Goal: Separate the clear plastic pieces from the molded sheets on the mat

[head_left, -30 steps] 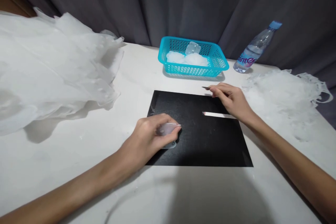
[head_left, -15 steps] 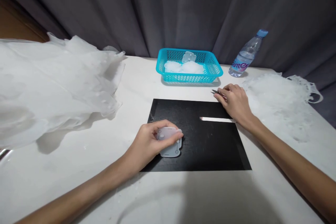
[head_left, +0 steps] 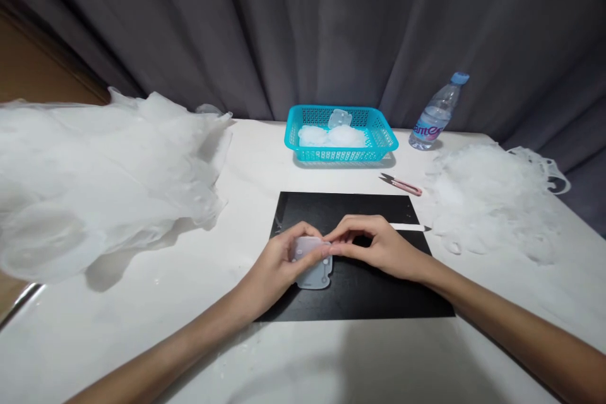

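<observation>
My left hand (head_left: 288, 265) grips a translucent, pale plastic-like piece (head_left: 312, 274) with a wavy outline and small round marks, over the left part of a black mat (head_left: 379, 297). The fingertips of my right hand (head_left: 374, 243) are pinched together at the piece's upper right edge, close to my left thumb. What exactly they pinch is hidden, but they touch the piece. Beyond the mat's far right corner lie thread snips (head_left: 402, 185) with pink handles. A white pen-like stick (head_left: 409, 227) with a dark pointed tip lies partly behind my right hand.
A blue basket (head_left: 341, 154) holding similar translucent pieces stands at the back. Right of it is a water bottle (head_left: 435, 117). Large white translucent sheets (head_left: 108, 183) are heaped on the left, and a pile of white scraps (head_left: 497, 202) lies on the right. A grey curtain (head_left: 322, 31) hangs behind.
My right hand has put the snips down beyond the mat and come left to the piece. My left hand keeps hold of the piece, now turned flatter. The view has tilted upward.
</observation>
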A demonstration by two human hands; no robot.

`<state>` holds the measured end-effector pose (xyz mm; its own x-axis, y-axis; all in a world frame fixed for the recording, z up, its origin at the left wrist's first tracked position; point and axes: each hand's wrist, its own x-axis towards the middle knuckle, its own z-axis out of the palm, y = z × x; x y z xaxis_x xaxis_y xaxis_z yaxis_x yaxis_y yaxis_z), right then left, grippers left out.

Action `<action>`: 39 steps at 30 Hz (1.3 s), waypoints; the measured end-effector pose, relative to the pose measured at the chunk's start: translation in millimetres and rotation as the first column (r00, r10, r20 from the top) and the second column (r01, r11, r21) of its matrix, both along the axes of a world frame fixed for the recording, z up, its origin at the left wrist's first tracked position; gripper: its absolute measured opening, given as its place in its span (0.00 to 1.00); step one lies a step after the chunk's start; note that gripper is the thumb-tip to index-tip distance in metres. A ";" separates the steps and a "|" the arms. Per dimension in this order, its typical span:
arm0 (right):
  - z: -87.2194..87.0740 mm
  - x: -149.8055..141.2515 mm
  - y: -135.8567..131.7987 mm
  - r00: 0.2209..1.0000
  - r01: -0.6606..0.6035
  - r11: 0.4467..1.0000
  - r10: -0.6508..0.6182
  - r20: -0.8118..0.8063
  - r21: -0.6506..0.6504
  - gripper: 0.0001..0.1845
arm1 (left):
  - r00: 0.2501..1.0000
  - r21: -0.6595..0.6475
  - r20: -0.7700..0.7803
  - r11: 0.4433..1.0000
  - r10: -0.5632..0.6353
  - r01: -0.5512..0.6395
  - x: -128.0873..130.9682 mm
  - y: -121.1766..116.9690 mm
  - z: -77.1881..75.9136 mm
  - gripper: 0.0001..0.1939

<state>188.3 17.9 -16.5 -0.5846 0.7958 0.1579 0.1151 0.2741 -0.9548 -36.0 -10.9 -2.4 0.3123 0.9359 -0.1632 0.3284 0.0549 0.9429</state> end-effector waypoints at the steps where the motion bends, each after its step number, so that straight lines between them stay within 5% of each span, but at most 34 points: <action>1: -1.0 0.7 1.0 1.000 -0.009 1.000 0.009 -0.003 -0.029 0.09 | 1.000 -0.001 0.013 1.000 0.010 -0.010 0.5 -0.3 -0.9 0.15; 12: -18.8 -2.1 2.5 0.983 0.015 0.941 -0.076 -0.170 -0.338 0.15 | 0.956 -0.080 0.281 0.995 0.082 -0.062 -5.2 2.7 -12.7 0.20; 18: -22.1 -2.8 8.3 0.982 0.085 0.926 -0.139 -0.124 -0.367 0.18 | 0.970 0.003 0.218 0.994 0.108 -0.112 -7.0 8.4 -12.5 0.20; 26: -17.3 -8.1 13.7 0.974 0.188 0.930 -0.217 -0.059 -0.316 0.22 | 0.985 -0.042 0.041 0.985 0.166 -0.165 -10.1 15.6 -13.4 0.27; 33: 34.6 13.3 122.4 0.803 0.580 0.811 -0.585 -0.110 -0.078 0.30 | 0.959 0.094 -0.017 0.955 0.284 -0.281 -26.3 30.7 -9.2 0.26; 36: 25.9 26.3 129.0 0.776 0.631 0.776 -0.631 -0.026 -0.012 0.29 | 0.961 0.103 -0.022 0.957 0.276 -0.272 -29.8 30.9 -9.4 0.25; 39: 6.3 38.5 98.2 0.762 0.642 0.761 -0.647 0.032 0.093 0.23 | 0.968 0.118 -0.046 0.964 0.245 -0.239 -28.8 30.0 -11.3 0.24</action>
